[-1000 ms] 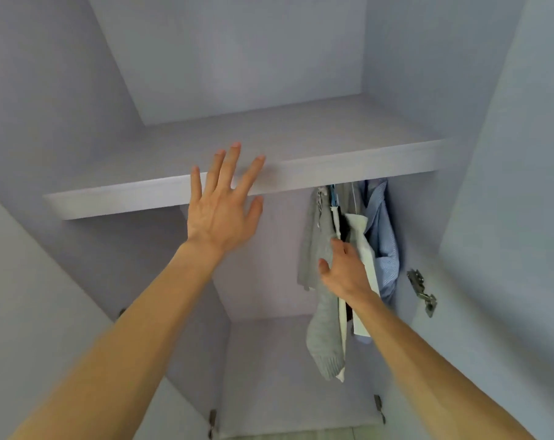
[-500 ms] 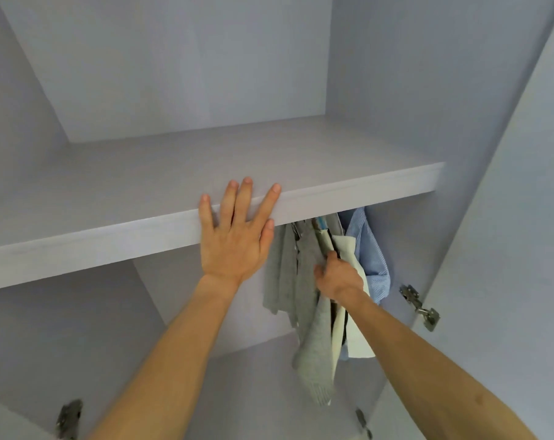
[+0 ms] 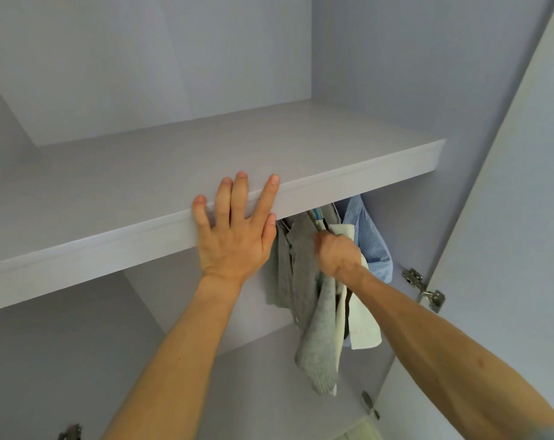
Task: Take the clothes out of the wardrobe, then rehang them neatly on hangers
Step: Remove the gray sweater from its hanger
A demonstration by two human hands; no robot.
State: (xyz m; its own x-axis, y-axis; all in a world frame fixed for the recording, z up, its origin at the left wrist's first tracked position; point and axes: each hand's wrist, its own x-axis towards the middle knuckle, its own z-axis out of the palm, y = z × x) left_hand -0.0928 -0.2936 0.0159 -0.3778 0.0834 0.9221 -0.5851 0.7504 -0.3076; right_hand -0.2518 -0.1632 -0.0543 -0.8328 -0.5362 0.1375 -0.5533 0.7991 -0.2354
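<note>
Since half a second ago the right hand [image 3: 337, 254] has climbed higher into the hanging clothes [image 3: 296, 274], closer under the shelf [image 3: 142, 185], while the left hand [image 3: 234, 236] stays pressed on the shelf's front edge. Its grip is wide, with the fingers spread flat. The right hand's grip is closed in the bunch; which piece it holds cannot be told. A grey sweater [image 3: 320, 341], a cream cloth [image 3: 364, 331] and a blue striped shirt [image 3: 372, 242] hang at the right side of the wardrobe [image 3: 380, 74], near a metal hinge [image 3: 425, 289].

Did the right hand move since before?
Yes. The right hand has climbed up the hanging clothes, closer to the shelf edge above.
</note>
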